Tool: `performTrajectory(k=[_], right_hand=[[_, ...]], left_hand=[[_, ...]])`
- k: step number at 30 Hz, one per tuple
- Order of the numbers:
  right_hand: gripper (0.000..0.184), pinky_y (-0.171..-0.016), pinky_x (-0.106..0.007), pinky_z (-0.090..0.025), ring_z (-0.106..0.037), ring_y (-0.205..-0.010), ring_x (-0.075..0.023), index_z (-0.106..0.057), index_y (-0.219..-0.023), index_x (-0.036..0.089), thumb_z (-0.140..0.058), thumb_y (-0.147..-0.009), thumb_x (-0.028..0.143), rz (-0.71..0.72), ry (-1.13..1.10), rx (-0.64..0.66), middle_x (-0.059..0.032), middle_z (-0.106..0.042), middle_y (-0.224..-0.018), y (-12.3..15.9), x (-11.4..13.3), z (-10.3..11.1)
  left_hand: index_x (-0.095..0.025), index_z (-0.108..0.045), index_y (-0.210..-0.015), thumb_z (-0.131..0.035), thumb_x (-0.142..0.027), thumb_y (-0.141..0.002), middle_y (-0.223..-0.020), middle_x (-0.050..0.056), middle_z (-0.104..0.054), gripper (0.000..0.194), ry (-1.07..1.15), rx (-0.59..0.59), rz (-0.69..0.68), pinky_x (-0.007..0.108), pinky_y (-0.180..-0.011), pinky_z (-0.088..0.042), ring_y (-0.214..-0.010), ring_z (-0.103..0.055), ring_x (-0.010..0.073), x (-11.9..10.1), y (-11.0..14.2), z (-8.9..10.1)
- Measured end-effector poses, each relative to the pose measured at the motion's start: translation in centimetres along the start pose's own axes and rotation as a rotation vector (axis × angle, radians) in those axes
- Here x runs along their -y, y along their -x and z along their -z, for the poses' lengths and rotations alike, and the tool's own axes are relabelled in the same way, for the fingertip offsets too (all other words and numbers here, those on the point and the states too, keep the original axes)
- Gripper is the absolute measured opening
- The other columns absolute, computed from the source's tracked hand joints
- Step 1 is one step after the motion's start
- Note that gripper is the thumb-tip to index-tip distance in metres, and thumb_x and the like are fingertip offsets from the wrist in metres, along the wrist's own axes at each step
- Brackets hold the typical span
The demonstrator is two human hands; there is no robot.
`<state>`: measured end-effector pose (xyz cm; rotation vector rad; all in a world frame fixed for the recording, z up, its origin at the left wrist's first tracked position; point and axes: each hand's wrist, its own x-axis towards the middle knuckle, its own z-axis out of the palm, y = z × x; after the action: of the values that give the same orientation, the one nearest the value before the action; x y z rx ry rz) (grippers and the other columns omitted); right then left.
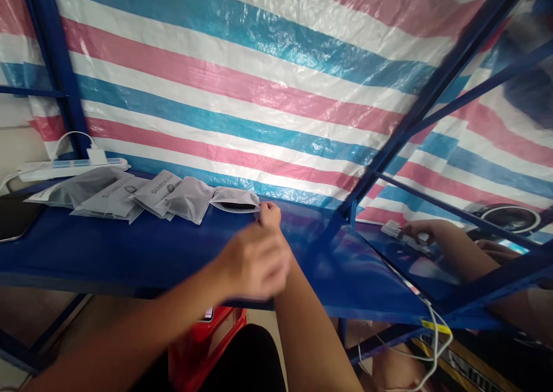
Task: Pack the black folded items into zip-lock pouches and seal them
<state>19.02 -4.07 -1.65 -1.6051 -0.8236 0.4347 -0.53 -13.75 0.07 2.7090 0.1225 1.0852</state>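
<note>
A frosted plastic pouch point(235, 196) lies at the back of the blue shelf point(173, 254), its mouth facing me and something black showing inside. My right hand point(269, 213) has its fingers closed on the right corner of this pouch. In front of it, my left hand point(261, 262) crosses over my right forearm. It is smeared by motion, so its fingers cannot be made out clearly. To the left, several similar grey pouches point(114, 195) lie overlapping in a row, some with printed lettering.
A white power strip point(116, 164) with a plugged-in charger sits at the back left, near a dark flat device point(17, 216). Beyond the blue frame on the right, another person's hand point(417, 229) is beside a small white object point(391, 227). White cables point(434, 346) hang below; a red stool point(224, 328) stands underneath.
</note>
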Motion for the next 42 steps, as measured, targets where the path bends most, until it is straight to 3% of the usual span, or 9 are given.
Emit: performTrajectory(k=[4,7,9,11,16,23,27,34,42], right_hand=[[0.02,-0.049,-0.029,-0.048,-0.057,-0.042,-0.0166,-0.07,-0.091,0.02,-0.053,-0.082,0.024,-0.034,0.072,-0.037,0.0007,-0.063,-0.064,-0.1,0.2,-0.3],[0.02,-0.05,-0.029,-0.049,-0.057,-0.043,-0.0166,-0.071,-0.091,0.02,-0.054,-0.081,0.024,-0.036,0.08,-0.049,0.0002,-0.063,-0.065,-0.1,0.3,-0.4],[0.02,-0.05,-0.03,-0.049,-0.057,-0.043,-0.0168,-0.071,-0.09,0.02,-0.053,-0.081,0.023,-0.034,0.087,-0.056,0.0002,-0.063,-0.064,-0.1,0.4,-0.4],[0.02,-0.049,-0.03,-0.049,-0.057,-0.043,-0.0171,-0.071,-0.089,0.02,-0.052,-0.082,0.023,-0.035,0.108,-0.057,0.0005,-0.061,-0.063,-0.1,0.4,-0.4],[0.02,-0.049,-0.029,-0.05,-0.058,-0.043,-0.0165,-0.07,-0.091,0.02,-0.053,-0.082,0.023,-0.045,0.094,-0.056,0.0001,-0.063,-0.066,-0.1,0.4,-0.3],[0.02,-0.05,-0.03,-0.051,-0.06,-0.043,-0.0177,-0.071,-0.091,0.02,-0.054,-0.083,0.024,-0.058,0.118,-0.058,-0.0005,-0.064,-0.065,-0.4,0.3,-0.5],[0.019,-0.05,-0.029,-0.051,-0.06,-0.042,-0.0169,-0.071,-0.091,0.019,-0.053,-0.084,0.023,-0.044,0.133,-0.058,-0.0001,-0.064,-0.065,-0.3,0.4,-0.5],[0.019,-0.048,-0.026,-0.05,-0.059,-0.043,-0.0151,-0.069,-0.093,0.019,-0.052,-0.087,0.023,-0.053,0.151,-0.04,0.0009,-0.063,-0.065,-0.2,0.5,-0.5],[0.014,-0.044,-0.025,-0.047,-0.055,-0.045,-0.014,-0.068,-0.087,0.02,-0.056,-0.087,0.025,-0.04,0.129,-0.027,0.0006,-0.061,-0.065,-0.6,0.3,-0.9]], left_hand=[[-0.038,-0.07,-0.09,-0.057,-0.039,-0.087,-0.078,0.005,-0.066,0.013,0.194,0.017,0.22,0.045,-0.072,-0.058,-0.073,-0.064,0.0241,-5.6,11.6,-7.7],[-0.037,-0.069,-0.098,-0.044,-0.029,-0.092,-0.077,0.006,-0.068,0.026,0.168,-0.062,0.452,0.043,-0.063,-0.06,-0.069,-0.066,0.0241,-3.8,17.9,-11.1],[-0.036,-0.069,-0.102,-0.044,-0.035,-0.094,-0.086,0.006,-0.072,0.026,0.118,-0.19,0.766,0.047,-0.079,-0.062,-0.083,-0.071,0.0271,-0.6,20.1,-11.9],[-0.033,-0.07,-0.096,-0.046,-0.042,-0.093,-0.088,0.005,-0.073,0.026,0.081,-0.179,0.892,0.05,-0.088,-0.061,-0.092,-0.072,0.0302,2.9,21.0,-12.1],[-0.036,-0.074,-0.091,-0.05,-0.045,-0.086,-0.092,0.004,-0.076,0.027,0.084,-0.052,0.867,0.053,-0.099,-0.056,-0.102,-0.072,0.0347,7.9,21.8,-12.2],[-0.032,-0.062,-0.124,-0.047,-0.05,-0.09,-0.117,0.006,-0.072,0.042,0.082,-0.299,1.09,0.057,-0.109,-0.05,-0.124,-0.064,0.0331,7.6,26.8,-12.3],[-0.028,-0.062,-0.119,-0.047,-0.053,-0.09,-0.122,0.008,-0.072,0.041,0.12,-0.301,1.152,0.054,-0.108,-0.05,-0.119,-0.067,0.0327,8.7,28.2,-12.2],[-0.021,-0.069,-0.105,-0.047,-0.061,-0.085,-0.102,0.012,-0.077,0.05,0.164,-0.343,1.171,0.05,-0.097,-0.056,-0.104,-0.073,0.0341,9.9,28.1,-14.3],[-0.025,-0.073,-0.083,-0.055,-0.062,-0.081,-0.08,0.006,-0.078,0.041,0.13,-0.266,1.243,0.039,-0.081,-0.058,-0.088,-0.075,0.0319,9.2,27.5,-12.1]])
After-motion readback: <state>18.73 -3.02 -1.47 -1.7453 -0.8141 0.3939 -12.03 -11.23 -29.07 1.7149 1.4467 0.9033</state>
